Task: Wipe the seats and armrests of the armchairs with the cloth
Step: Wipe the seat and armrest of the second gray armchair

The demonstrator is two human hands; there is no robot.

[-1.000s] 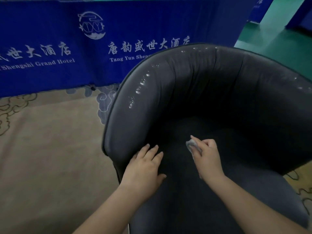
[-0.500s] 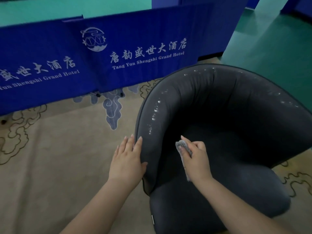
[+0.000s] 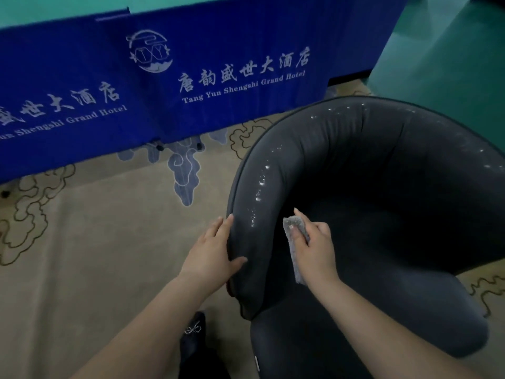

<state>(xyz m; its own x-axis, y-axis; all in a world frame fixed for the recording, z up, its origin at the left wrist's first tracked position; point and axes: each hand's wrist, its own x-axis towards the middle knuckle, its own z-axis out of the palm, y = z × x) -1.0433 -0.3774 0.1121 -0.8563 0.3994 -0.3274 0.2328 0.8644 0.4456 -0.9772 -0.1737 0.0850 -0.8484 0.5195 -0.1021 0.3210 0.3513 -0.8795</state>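
Blue hotel banner (image 3: 191, 86) upright on beige patterned carpet (image 3: 82, 242); teal floor (image 3: 442, 64) beyond

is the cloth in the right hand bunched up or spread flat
Bunched: the small grey cloth is pinched in the right hand, a narrow strip trailing below.

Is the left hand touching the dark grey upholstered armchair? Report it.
Touching: the head view shows the left hand lying against the armchair armrest's outer edge, thumb on top.

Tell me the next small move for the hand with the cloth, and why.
Probably sweep the cloth up and left onto the armrest. White specks dot its rounded top just above where the right hand grips the cloth against the inner side, so that strip looks unwiped. The left hand rests flat on the armrest's outer side, bracing the armchair.
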